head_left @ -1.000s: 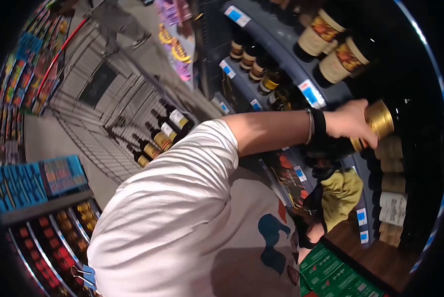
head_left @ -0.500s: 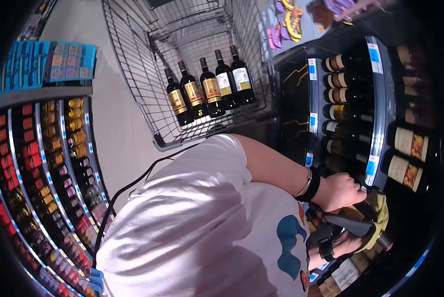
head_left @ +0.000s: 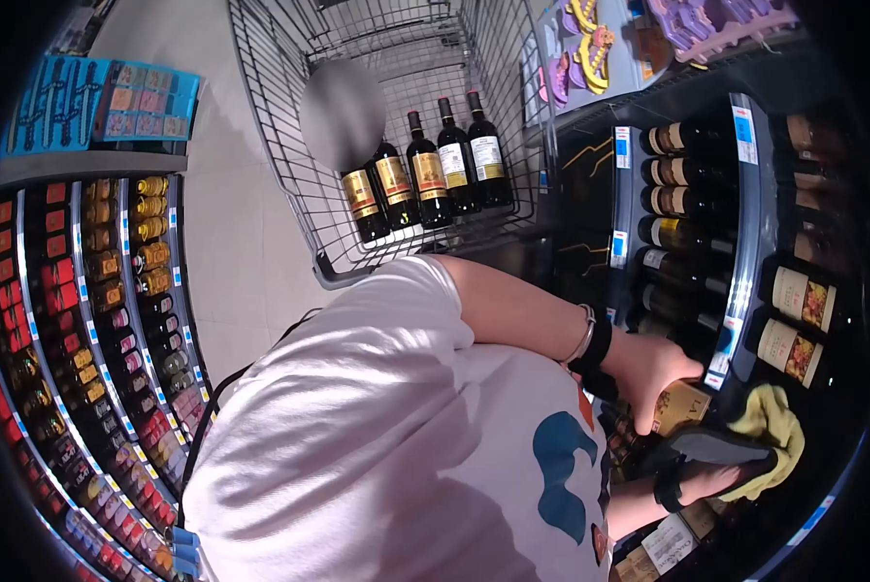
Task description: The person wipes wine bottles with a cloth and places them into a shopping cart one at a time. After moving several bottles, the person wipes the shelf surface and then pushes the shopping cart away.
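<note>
My left hand (head_left: 653, 373) is curved over a dark wine bottle with a gold label (head_left: 682, 407), thumb and index finger on either side of the label. Much of this bottle is hidden. Just below, my right hand (head_left: 711, 480) holds a yellow-green cloth (head_left: 779, 436), its fingers partly covered. A smooth dark grey surface (head_left: 721, 448) lies between the two hands; I cannot make out whether it belongs to the bottle. Several wine bottles (head_left: 429, 179) stand in the shopping cart (head_left: 323, 267), some with gold labels and some with white. A blurred patch covers the leftmost bottle's neck.
Wine bottles lie on the shelf rack (head_left: 740, 242) at right, behind price tags. Boxes and white-labelled items (head_left: 670, 543) sit low beside my right arm. Colourful hair clips (head_left: 590, 58) hang beyond the cart. Another stocked shelf (head_left: 95, 320) runs along the left.
My left hand has opened from a tighter fist, and more of the gold label shows. My right hand and the cloth have shifted right. The cart sits slightly farther right in view.
</note>
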Demonstrator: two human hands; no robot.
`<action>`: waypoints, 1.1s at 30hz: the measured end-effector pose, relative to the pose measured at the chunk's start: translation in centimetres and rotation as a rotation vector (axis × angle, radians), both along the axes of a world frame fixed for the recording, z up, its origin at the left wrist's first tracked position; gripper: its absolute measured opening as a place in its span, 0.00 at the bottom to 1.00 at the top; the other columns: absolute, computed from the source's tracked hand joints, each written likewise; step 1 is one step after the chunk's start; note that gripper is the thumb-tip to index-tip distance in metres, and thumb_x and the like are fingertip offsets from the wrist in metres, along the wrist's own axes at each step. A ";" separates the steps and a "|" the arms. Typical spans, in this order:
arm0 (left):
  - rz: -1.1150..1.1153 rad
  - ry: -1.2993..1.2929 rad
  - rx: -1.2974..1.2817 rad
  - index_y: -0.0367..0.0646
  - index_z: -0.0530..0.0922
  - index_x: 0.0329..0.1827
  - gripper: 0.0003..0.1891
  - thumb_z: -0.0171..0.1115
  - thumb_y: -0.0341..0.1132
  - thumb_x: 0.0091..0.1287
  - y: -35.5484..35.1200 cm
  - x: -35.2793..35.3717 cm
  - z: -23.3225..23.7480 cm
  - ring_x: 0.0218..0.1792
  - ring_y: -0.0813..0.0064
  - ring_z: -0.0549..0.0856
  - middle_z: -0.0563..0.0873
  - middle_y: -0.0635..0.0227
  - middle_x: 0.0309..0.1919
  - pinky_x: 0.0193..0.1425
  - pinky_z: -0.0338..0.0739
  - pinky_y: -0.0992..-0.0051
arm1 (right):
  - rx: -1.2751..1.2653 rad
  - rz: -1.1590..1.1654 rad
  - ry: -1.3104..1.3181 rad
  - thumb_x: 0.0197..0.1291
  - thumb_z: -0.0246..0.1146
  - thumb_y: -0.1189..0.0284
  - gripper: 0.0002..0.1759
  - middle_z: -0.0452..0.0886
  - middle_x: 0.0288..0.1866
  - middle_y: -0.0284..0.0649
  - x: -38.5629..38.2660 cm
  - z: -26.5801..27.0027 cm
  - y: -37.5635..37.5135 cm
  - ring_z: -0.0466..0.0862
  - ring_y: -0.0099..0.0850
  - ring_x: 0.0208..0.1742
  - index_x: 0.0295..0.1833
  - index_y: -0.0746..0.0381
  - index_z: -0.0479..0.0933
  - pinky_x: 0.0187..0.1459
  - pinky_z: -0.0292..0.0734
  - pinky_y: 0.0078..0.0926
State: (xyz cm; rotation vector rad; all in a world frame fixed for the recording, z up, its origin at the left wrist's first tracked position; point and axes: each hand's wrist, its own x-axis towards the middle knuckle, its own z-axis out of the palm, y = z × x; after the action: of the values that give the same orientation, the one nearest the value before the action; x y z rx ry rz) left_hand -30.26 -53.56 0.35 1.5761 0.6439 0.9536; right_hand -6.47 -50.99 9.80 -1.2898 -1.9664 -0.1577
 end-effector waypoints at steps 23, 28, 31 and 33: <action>0.225 -0.520 0.089 0.36 0.76 0.48 0.23 0.70 0.27 0.47 3.0 3.6 8.7 0.35 0.76 0.82 0.82 0.67 0.35 0.44 0.78 0.76 | -0.472 0.295 0.529 0.58 0.62 0.77 0.28 0.73 0.61 0.48 -5.5 -8.2 -6.0 0.76 0.42 0.60 0.66 0.63 0.67 0.60 0.71 0.33; 0.195 -0.667 0.095 0.33 0.67 0.65 0.33 0.67 0.21 0.53 2.9 6.0 8.3 0.59 0.66 0.79 0.76 0.54 0.60 0.66 0.72 0.66 | -0.393 0.236 0.303 0.61 0.53 0.79 0.21 0.71 0.64 0.48 -5.1 -7.5 -7.2 0.69 0.47 0.65 0.62 0.61 0.70 0.64 0.64 0.38; 0.230 -0.540 0.274 0.34 0.66 0.65 0.33 0.67 0.20 0.54 3.3 6.5 7.4 0.61 0.65 0.77 0.76 0.56 0.60 0.66 0.71 0.66 | -0.327 0.158 0.302 0.60 0.54 0.77 0.19 0.72 0.61 0.48 -4.7 -6.2 -7.4 0.70 0.47 0.64 0.58 0.61 0.72 0.62 0.66 0.37; 0.270 -0.496 0.288 0.33 0.66 0.65 0.34 0.67 0.20 0.53 3.5 6.4 7.0 0.61 0.65 0.77 0.76 0.56 0.61 0.67 0.71 0.66 | -0.169 0.021 0.216 0.59 0.56 0.77 0.19 0.73 0.59 0.46 -4.5 -6.2 -7.1 0.72 0.45 0.61 0.58 0.62 0.72 0.59 0.69 0.36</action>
State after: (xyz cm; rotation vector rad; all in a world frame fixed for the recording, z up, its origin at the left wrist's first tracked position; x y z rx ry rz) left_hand -23.85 -50.05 7.34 1.4333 0.3813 1.6331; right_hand -10.96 -58.12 3.58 -1.3331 -1.8372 0.1551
